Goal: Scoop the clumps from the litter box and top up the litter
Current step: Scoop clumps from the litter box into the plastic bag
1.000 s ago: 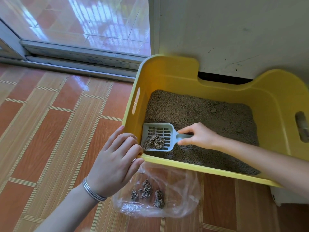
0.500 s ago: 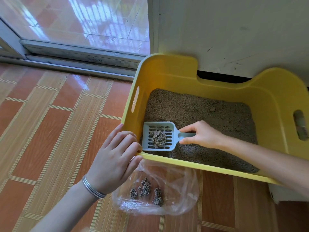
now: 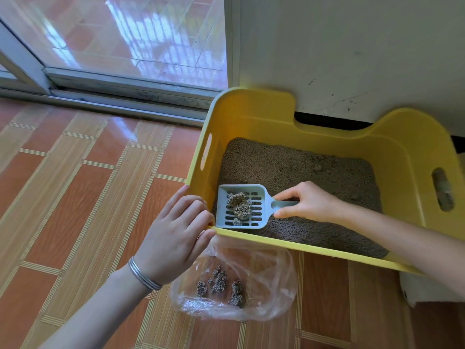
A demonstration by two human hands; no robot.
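**Scoop up out of the litter, clumps aboard**

Since a second ago the scoop point(image 3: 256, 197) has come up out of the grains and levelled off. The loose litter that lay around its load has gone, so only the clumps point(image 3: 240, 206) are left on the slotted tray.

The right hand point(image 3: 312, 202) holds the scoop's short handle in a narrow grip, forefinger along the top and thumb underneath. The other fingers are folded behind. The pale blue tray points left, away from that hand, and hangs just above the litter point(image 3: 302, 170) in the near left corner of the litter box point(image 3: 264, 114), close to the front rim. The clumps sit in the middle of the tray, a large grey lump with a small one beside it.

The left hand point(image 3: 176, 235) grips the near left corner of the yellow box with its fingers curled over the rim. The thumb is hidden. Thin silver bangles point(image 3: 143, 275) circle that wrist.

Brown-grey litter covers the bottom of the box, with a few small lumps toward the far right. Just in front of the box, below the left hand, a clear plastic bag point(image 3: 271, 285) lies open on the floor point(image 3: 75, 197). Inside it are several dark bagged clumps point(image 3: 219, 280).

The floor is orange and tan tile. The box stands against a white wall point(image 3: 352, 46), next to a glass sliding door point(image 3: 125, 34).
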